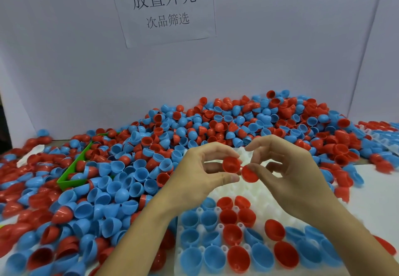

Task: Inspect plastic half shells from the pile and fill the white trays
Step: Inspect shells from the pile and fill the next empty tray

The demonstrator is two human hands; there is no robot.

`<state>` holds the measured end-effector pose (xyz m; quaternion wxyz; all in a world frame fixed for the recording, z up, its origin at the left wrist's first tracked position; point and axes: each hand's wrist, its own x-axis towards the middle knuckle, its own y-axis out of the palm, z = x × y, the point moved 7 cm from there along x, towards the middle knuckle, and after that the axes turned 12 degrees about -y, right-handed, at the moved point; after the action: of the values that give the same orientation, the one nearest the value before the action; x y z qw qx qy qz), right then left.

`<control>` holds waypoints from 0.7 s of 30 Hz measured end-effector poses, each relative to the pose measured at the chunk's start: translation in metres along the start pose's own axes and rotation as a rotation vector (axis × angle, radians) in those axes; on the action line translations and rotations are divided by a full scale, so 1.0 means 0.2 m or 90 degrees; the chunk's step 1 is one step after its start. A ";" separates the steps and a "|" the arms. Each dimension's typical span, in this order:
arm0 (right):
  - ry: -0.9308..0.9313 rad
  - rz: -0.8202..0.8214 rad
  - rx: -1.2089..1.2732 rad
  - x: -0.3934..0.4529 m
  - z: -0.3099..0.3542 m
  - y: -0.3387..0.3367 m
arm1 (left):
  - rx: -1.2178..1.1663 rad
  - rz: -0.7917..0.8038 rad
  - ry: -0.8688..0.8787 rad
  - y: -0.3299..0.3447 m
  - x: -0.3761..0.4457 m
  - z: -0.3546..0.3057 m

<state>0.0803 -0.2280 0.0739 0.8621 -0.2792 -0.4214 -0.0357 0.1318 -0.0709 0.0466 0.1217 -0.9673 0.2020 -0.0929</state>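
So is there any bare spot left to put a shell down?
Yes: the white tray has unfilled pockets below the hands, bordered by its rows of seated shells nearer the person. Bare tabletop shows at right. The pile at left and behind is crowded.

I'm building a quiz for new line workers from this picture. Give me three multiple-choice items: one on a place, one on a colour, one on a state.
1. Where is the green bin?
A. left, amid the pile
B. on the white tray
C. against the right wall

2. What colour are the two held shells?
A. blue
B. red
C. one each

3. How full is the white tray?
A. full
B. empty
C. near rows filled

Answers:
1 A, shells surround it.
2 B, left hand and right hand each pinch a red shell.
3 C, far sockets show white.
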 end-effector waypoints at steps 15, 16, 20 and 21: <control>0.041 -0.011 -0.004 -0.01 -0.05 0.05 | 0.148 0.003 -0.247 -0.23 -0.10 0.08; 0.050 -0.007 -0.008 -0.01 -0.05 0.05 | 0.152 -0.044 -0.300 -0.35 -0.13 0.12; 0.063 -0.003 -0.010 -0.02 -0.06 0.05 | 0.249 -0.385 -0.382 -0.90 -0.19 0.12; 0.066 0.000 -0.015 -0.02 -0.06 0.05 | 0.303 -0.430 -0.398 -0.99 -0.19 0.11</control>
<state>0.0896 -0.2254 0.0609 0.8793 -0.2871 -0.3759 -0.0548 0.1755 0.1249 0.0756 0.3561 -0.9057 -0.1943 0.1227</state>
